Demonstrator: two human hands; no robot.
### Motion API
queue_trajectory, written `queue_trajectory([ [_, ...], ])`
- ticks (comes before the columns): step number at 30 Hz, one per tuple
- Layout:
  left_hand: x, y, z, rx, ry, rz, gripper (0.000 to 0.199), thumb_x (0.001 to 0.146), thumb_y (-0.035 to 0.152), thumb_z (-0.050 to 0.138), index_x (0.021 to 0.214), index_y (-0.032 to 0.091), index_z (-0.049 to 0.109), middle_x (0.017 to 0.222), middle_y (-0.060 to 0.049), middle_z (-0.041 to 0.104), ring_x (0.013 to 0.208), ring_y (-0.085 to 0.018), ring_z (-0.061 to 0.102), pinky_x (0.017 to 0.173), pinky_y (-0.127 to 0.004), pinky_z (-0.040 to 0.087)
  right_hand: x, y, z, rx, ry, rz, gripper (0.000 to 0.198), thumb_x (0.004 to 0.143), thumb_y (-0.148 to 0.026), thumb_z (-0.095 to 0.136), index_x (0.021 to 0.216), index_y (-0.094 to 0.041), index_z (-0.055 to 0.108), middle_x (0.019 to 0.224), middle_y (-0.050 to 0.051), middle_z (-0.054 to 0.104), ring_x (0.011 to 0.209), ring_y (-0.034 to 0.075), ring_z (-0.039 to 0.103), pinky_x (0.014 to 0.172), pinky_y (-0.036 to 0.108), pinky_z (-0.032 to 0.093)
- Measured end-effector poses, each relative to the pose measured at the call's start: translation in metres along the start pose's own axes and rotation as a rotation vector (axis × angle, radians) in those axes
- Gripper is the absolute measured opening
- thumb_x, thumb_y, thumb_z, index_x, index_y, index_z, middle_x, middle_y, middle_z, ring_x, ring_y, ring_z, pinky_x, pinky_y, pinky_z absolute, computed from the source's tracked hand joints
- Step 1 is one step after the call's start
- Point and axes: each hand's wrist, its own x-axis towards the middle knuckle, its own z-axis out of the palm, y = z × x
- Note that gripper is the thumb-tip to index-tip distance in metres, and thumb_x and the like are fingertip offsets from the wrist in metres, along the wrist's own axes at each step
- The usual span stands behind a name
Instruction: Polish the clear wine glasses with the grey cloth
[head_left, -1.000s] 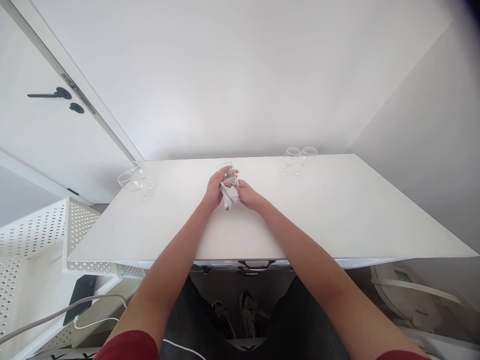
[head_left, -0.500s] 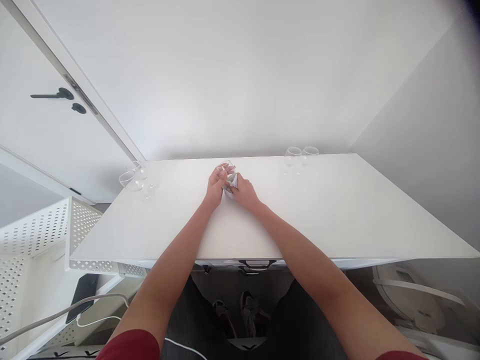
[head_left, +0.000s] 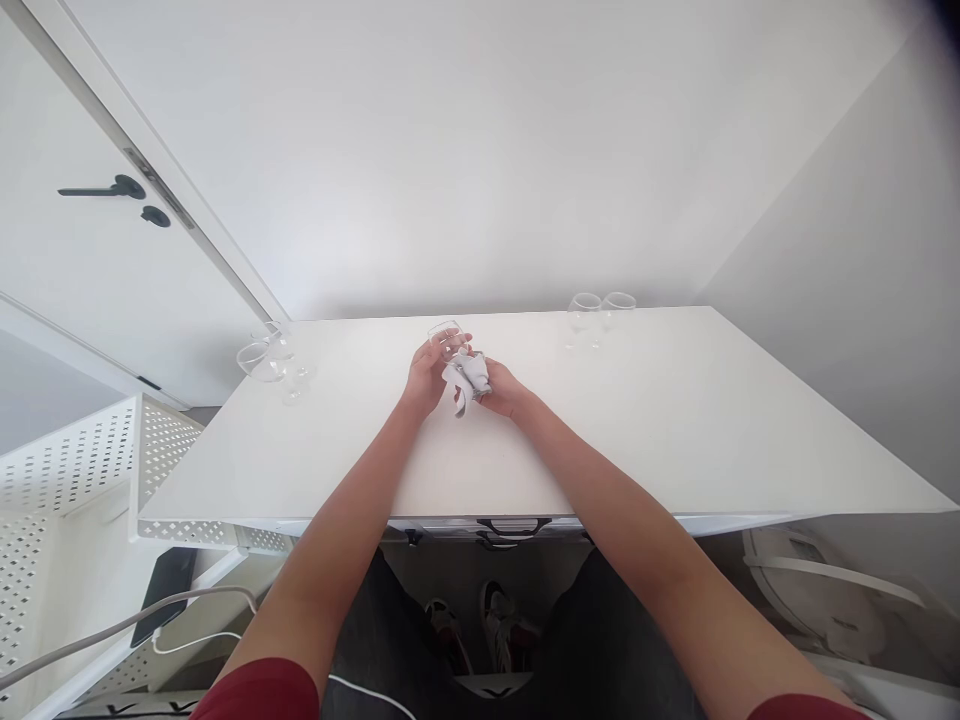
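Note:
My left hand (head_left: pixel 429 370) is closed around a clear wine glass (head_left: pixel 444 330), its rim facing up and away from me, above the middle of the white tabletop (head_left: pixel 480 460). A crumpled pale cloth (head_left: pixel 469 374) is bunched in my right hand (head_left: pixel 501 386), against the near side of the glass. One end of the cloth hangs down toward me. The cloth and fingers hide the lower part of the glass.
Two wine glasses, one of them the nearer glass (head_left: pixel 584 312), stand at the back right. Two more, including a front glass (head_left: pixel 262 365), stand at the left edge. A white perforated rack (head_left: pixel 169 450) and a door with a dark handle (head_left: pixel 112 188) are on the left.
My right hand has turned and drawn slightly back, so more of the cloth shows, with an end hanging loose. The left hand and glass have shifted slightly left.

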Motion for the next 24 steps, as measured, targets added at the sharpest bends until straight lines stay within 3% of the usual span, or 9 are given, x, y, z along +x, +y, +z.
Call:
queue_trajectory([
  [4, 0.0, 0.001, -0.002, -0.024, -0.016, 0.006, 0.061, 0.086, 0.07, 0.07, 0.122, 0.02, 0.071, 0.133, -0.015, 0.071, 0.112, -0.03, 0.071, 0.102, -0.049, 0.055, 0.002, 0.002, 0.002, -0.082, 0.024, -0.041, 0.023, 0.081, -0.039, 0.074, 0.086, -0.021, 0.06, 0.076, 0.001, 0.062, 0.069, 0.018, 0.058, 0.063, 0.033, 0.051],
  [11, 0.004, -0.002, -0.008, 0.014, 0.041, 0.074, 0.051, 0.088, 0.058, 0.075, 0.123, 0.021, 0.07, 0.134, -0.015, 0.071, 0.118, -0.029, 0.069, 0.103, -0.046, 0.054, 0.01, 0.012, 0.008, -0.677, 0.373, -0.478, 0.021, 0.085, -0.031, 0.058, 0.068, -0.021, 0.052, 0.065, -0.003, 0.049, 0.065, 0.013, 0.041, 0.063, 0.027, 0.035],
  [14, 0.004, -0.003, -0.009, 0.021, 0.047, 0.093, 0.053, 0.088, 0.059, 0.075, 0.126, 0.022, 0.068, 0.14, -0.017, 0.067, 0.121, -0.03, 0.068, 0.101, -0.046, 0.054, 0.011, 0.01, 0.003, -0.566, 0.534, -0.487, 0.025, 0.092, -0.04, 0.055, 0.076, -0.021, 0.059, 0.073, -0.001, 0.058, 0.07, 0.015, 0.049, 0.066, 0.027, 0.04],
  [17, 0.006, -0.005, -0.011, 0.017, 0.079, 0.14, 0.06, 0.084, 0.057, 0.081, 0.13, 0.024, 0.063, 0.148, -0.017, 0.062, 0.129, -0.032, 0.064, 0.104, -0.046, 0.053, 0.012, 0.006, -0.011, -0.344, 0.86, -0.458, 0.032, 0.098, -0.051, 0.051, 0.089, -0.022, 0.063, 0.088, 0.003, 0.067, 0.08, 0.017, 0.058, 0.074, 0.028, 0.047],
  [19, 0.007, -0.006, -0.014, 0.025, 0.093, 0.187, 0.064, 0.08, 0.054, 0.086, 0.133, 0.028, 0.06, 0.153, -0.016, 0.058, 0.137, -0.033, 0.06, 0.106, -0.045, 0.052, 0.013, 0.003, -0.019, -0.258, 1.004, -0.396, 0.029, 0.098, -0.051, 0.055, 0.092, -0.023, 0.061, 0.094, 0.004, 0.068, 0.083, 0.017, 0.061, 0.076, 0.028, 0.048],
  [21, 0.007, -0.007, -0.015, 0.051, 0.09, 0.222, 0.067, 0.078, 0.053, 0.088, 0.134, 0.032, 0.057, 0.157, -0.015, 0.053, 0.142, -0.033, 0.056, 0.106, -0.044, 0.052, 0.014, 0.002, -0.022, -0.159, 0.972, -0.318, 0.026, 0.095, -0.05, 0.062, 0.093, -0.024, 0.06, 0.096, 0.003, 0.069, 0.084, 0.016, 0.062, 0.075, 0.027, 0.049],
  [24, 0.007, -0.008, -0.013, 0.115, 0.057, 0.243, 0.071, 0.076, 0.055, 0.089, 0.135, 0.035, 0.053, 0.161, -0.014, 0.048, 0.145, -0.034, 0.053, 0.103, -0.043, 0.055, 0.017, 0.003, -0.017, 0.043, 0.63, -0.231, 0.031, 0.091, -0.055, 0.066, 0.097, -0.024, 0.064, 0.097, 0.003, 0.071, 0.081, 0.016, 0.063, 0.07, 0.027, 0.051],
])
